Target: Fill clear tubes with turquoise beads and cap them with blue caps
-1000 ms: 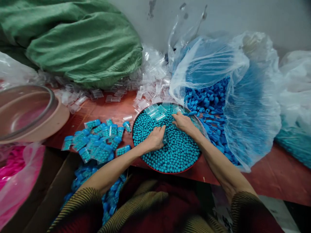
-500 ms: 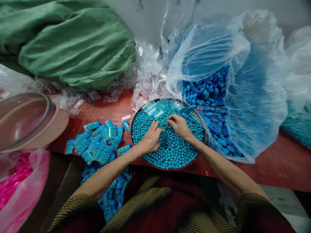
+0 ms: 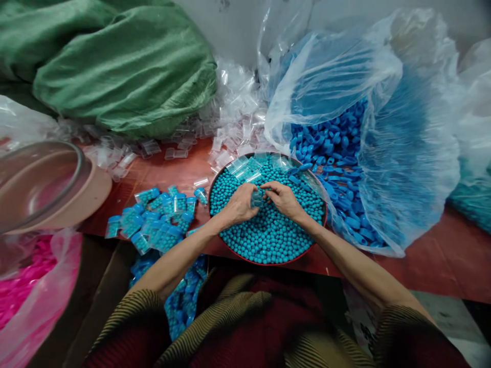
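A round red-rimmed tray (image 3: 324, 225) full of small turquoise beads (image 3: 276, 240) lies in front of me. Above its middle, my left hand (image 3: 242, 203) is closed around a small clear plastic container (image 3: 256, 198) with beads showing through its wall. The fingers of my right hand (image 3: 282, 198) are pinched together at the container's right side; whatever they grip is too small to make out. Several clear empty containers (image 3: 240, 167) rest on the beads at the back of the tray. A few blue caps (image 3: 294, 179) lie at its right rear edge.
Filled, blue-capped containers (image 3: 153, 225) are heaped left of the tray, with more below the table edge. A plastic bag (image 3: 414, 153) spills blue caps (image 3: 330, 138) at right. Clear containers (image 3: 238, 133) pile behind. A basin (image 3: 88, 189), pink pieces (image 3: 28, 281) and a green sack (image 3: 126, 71) are leftward.
My left hand has closed in around the container and turned, its fingers no longer stretched forward. My right hand stays pinched beside it. The whole view has shifted slightly.
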`<action>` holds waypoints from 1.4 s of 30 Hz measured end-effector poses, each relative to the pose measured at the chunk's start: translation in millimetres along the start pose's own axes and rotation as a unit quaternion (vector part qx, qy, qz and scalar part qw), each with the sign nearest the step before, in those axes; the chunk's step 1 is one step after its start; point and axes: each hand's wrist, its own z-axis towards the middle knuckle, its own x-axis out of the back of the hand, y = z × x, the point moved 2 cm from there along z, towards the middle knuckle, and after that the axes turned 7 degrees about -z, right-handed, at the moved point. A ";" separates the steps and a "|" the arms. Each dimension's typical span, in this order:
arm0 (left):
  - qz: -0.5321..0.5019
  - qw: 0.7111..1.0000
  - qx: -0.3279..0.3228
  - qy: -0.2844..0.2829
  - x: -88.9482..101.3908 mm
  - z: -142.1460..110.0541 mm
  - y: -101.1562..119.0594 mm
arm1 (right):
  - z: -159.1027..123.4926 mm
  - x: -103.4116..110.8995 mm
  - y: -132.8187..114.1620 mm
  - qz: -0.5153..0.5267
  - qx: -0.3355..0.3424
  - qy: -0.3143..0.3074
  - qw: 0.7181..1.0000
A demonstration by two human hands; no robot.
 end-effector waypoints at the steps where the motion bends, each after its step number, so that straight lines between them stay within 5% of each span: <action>1: -0.022 0.999 0.020 0.017 4.9 2.3 -0.2 | -1.5 1.6 0.9 -0.007 -0.011 0.003 1.000; 7: -0.080 0.993 0.086 0.011 23.9 -10.8 0.8 | -4.9 0.6 -10.5 -0.175 0.032 -0.075 0.981; 12: 0.008 0.998 0.059 -0.029 9.5 -42.0 2.3 | 2.7 -14.8 -19.2 -0.361 0.076 -0.230 0.901; 20: 0.084 0.995 0.021 -0.057 -12.4 -45.3 -2.7 | 11.1 -11.3 -12.6 -0.381 0.073 -0.240 0.890; 27: 0.120 0.992 0.010 -0.043 -24.1 -48.0 14.4 | 13.8 -4.1 -25.8 -0.425 0.050 -0.261 0.865; 31: 0.100 0.993 0.020 -0.053 -28.7 -40.4 14.1 | 19.2 -4.7 -28.2 -0.338 0.055 -0.267 0.901; 36: 0.032 0.994 0.039 -0.094 -18.3 -24.9 10.7 | 12.4 -2.3 -11.0 -0.120 -0.035 -0.105 0.987; 42: 0.030 0.989 0.080 -0.124 -15.6 -12.0 13.8 | -3.4 -24.3 -12.4 0.041 -0.101 -0.019 0.994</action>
